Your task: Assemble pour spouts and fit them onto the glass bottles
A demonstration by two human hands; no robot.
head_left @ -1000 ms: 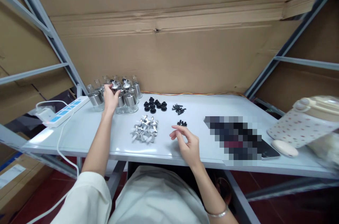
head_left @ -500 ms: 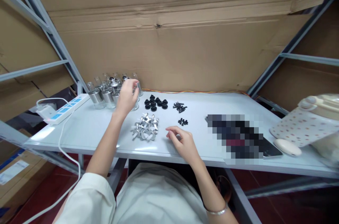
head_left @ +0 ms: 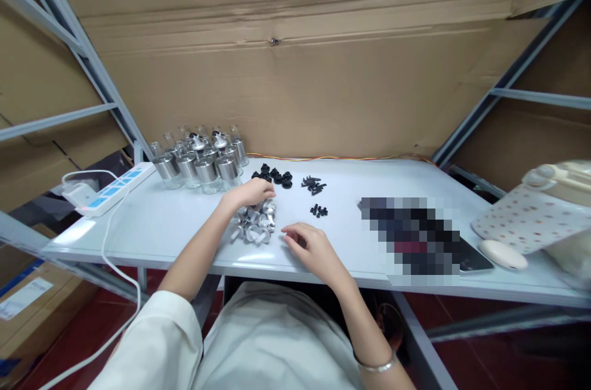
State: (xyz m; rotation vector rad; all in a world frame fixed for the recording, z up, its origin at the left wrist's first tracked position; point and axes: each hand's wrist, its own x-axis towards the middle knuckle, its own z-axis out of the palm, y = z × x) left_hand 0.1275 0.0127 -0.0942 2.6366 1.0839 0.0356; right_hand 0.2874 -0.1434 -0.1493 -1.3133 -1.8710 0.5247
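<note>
My left hand [head_left: 253, 192] is over the back of a pile of silver metal pourer parts [head_left: 257, 227], just in front of several black ribbed stoppers [head_left: 277, 177]. Its fingers reach to the right, loosely bent, with nothing visible in them; part of the grip faces away from view. To the right of the pile hovers my right hand [head_left: 310, 245], thumb and fingers apart and holding nothing. Glass bottles with metal sleeves [head_left: 206, 170] stand in a group at the back left. Two of them carry silver tops with black tips [head_left: 220, 140].
Small black tubes [head_left: 313, 184] and shorter black pieces [head_left: 318, 211] lie right of centre. A white power strip [head_left: 119, 187] runs along the left edge. At the right are a blurred-out dark flat item [head_left: 473, 258], a white oval object [head_left: 503, 254] and a dotted jug [head_left: 517, 211].
My left hand has moved from the bottles, rightward and toward me, to the silver parts. The bottles behind it are uncovered. My right hand has shifted slightly left.
</note>
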